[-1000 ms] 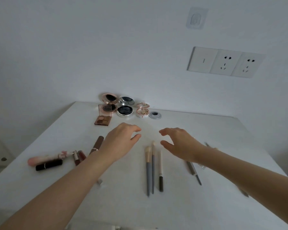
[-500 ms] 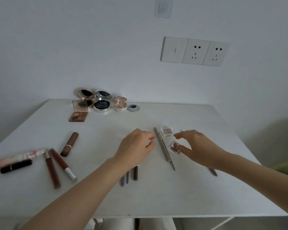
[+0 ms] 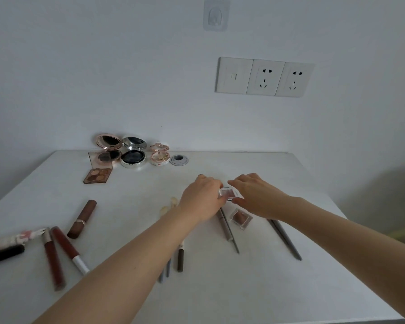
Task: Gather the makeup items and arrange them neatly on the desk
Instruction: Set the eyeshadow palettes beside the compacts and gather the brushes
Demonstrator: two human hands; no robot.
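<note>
Makeup items lie spread over the white desk [image 3: 243, 288]. Mid-desk, the left hand [image 3: 202, 199] and right hand [image 3: 257, 197] meet on a small clear case [image 3: 229, 192] with a reddish-brown pan inside. Each grip is a narrow pinch, fingers curled at opposite ends of the case. Whether it is lifted or resting, cannot tell.

Containers:
- Second clear case [image 3: 241, 218], brown pan inside, lies just below the right hand.
- Eyeshadow palette [image 3: 98, 175] near the back left, lid upright, four brown pans showing.
- Rose-gold compact [image 3: 108, 141], silver compact [image 3: 133, 156] and small pink compact [image 3: 160, 155] stand open in a row against the wall. The silver one is dark inside, the pink one holds pale bits.
- Round grommet [image 3: 178, 160] set in the desk just right of them.

Loose sticks:
- Two slim pencils [image 3: 228, 230] beside the second case; grey pencil [image 3: 285, 239] further right.
- Brushes [image 3: 164, 273] and a brown pencil [image 3: 180, 259] partly under the left forearm.
- Brown lipstick [image 3: 82, 218], two lip glosses [image 3: 56, 258], black tube [image 3: 5, 253] and pink tube [image 3: 12, 238] towards the left edge.

Edges and room: back edge meets the wall. Bare surface at the back right corner, along the front, and between palette and hands. Sockets [image 3: 264, 77] and a stick-on hook [image 3: 216, 15] on the wall above.
</note>
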